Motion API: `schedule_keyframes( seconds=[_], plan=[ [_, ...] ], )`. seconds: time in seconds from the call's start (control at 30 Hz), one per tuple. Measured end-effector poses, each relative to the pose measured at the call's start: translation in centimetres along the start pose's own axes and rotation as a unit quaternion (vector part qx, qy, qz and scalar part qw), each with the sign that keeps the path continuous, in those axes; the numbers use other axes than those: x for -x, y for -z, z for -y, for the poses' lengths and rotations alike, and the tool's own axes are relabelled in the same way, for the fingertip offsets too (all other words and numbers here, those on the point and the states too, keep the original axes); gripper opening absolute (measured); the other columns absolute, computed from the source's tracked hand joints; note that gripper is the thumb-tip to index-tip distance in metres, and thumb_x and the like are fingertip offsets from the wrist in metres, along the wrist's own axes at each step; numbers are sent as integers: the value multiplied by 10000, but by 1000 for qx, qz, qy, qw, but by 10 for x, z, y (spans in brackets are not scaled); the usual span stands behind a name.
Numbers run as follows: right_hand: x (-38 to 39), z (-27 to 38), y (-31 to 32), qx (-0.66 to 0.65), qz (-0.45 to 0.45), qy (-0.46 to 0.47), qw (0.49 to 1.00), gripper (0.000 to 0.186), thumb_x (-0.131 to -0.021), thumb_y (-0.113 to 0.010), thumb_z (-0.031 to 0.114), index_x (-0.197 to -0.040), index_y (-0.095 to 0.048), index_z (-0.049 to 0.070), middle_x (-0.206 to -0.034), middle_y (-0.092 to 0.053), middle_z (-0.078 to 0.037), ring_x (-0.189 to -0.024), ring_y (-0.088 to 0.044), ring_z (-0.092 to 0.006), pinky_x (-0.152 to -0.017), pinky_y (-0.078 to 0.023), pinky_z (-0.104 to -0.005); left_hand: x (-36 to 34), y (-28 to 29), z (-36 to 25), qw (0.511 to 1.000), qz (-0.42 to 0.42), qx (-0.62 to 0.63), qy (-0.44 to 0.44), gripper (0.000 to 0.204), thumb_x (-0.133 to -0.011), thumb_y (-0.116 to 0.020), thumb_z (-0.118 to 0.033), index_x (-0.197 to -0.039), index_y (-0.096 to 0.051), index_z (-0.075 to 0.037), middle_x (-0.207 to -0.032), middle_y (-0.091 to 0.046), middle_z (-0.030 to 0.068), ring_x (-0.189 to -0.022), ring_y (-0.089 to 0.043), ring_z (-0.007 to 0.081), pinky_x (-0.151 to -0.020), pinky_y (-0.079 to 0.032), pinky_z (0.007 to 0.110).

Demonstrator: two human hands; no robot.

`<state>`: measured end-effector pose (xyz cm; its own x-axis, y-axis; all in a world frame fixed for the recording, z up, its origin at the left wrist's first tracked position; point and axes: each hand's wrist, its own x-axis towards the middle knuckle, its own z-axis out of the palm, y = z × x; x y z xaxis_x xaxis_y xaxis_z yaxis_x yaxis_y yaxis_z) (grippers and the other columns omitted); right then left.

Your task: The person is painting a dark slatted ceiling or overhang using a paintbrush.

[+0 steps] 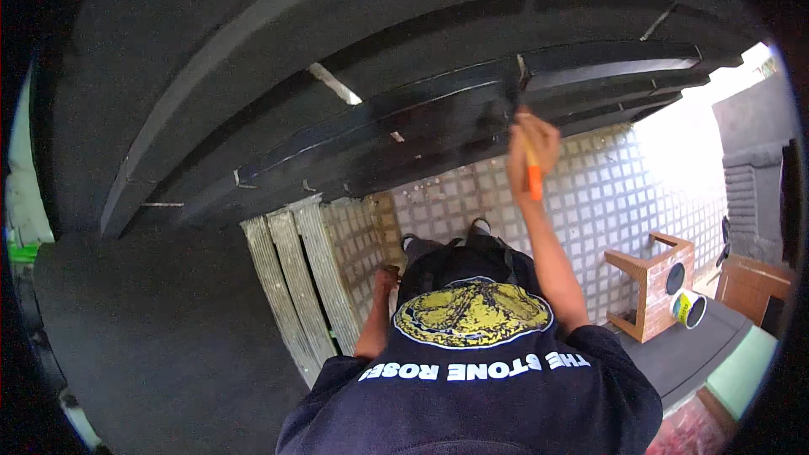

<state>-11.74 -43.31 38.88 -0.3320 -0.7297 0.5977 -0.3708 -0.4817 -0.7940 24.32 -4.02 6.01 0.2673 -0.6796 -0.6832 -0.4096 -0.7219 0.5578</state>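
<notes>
My right hand is closed round a paintbrush with an orange and yellow handle. Its dark bristle end meets a long black ledge, close to a pale vertical joint; the tip blurs into the black surface. Several such ledges run across the view, with bare pale patches showing through the black. Low beside my body, my left hand looks curled near my left hip. It is dark and small, and what its fingers hold, if anything, is hidden.
Pale ribbed planks stand to my left, beside a broad black surface. The floor has a light square-tile pattern. At the right, a wooden stool lies near a white and yellow tub and a grey surface.
</notes>
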Motion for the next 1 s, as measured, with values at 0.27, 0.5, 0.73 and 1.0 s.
schedule_keyframes(
  seconds=[0.27,0.5,0.73,1.0],
  plan=[
    [42,31,-46,-113,64,-83,988,133,-833,-733,-8,-948,-758,53,-1081,-623,-114,-914,-622,-211,-764,-526,-300,31,2,12,998,-29,-51,16,312,-896,-540,-319,-880,-717,-62,-748,-707,101,-592,-656,241,-490,-501,383],
    [82,55,-60,-242,205,-201,927,91,-848,-734,5,-930,-706,34,-1053,-639,-86,-825,-647,-171,-730,-534,-242,16,17,18,998,-42,-55,-9,292,-869,-549,-308,-849,-713,-67,-750,-696,130,-655,-669,276,-530,-503,410],
    [30,10,-13,110,-41,-16,993,169,-870,-686,33,-1036,-716,20,-1054,-619,-104,-1007,-582,-247,-891,-473,-360,51,41,14,993,-56,-98,-14,272,-842,-558,-297,-819,-709,-72,-753,-685,158,-718,-681,310,-571,-506,437],
    [116,86,-104,-31,125,20,991,174,-791,-741,11,-962,-734,43,-1076,-634,-138,-959,-622,-260,-798,-525,-349,27,102,52,953,-106,-31,-282,256,-826,-579,-298,-776,-704,-80,-733,-678,162,-730,-690,306,-582,-514,445]
  ],
)
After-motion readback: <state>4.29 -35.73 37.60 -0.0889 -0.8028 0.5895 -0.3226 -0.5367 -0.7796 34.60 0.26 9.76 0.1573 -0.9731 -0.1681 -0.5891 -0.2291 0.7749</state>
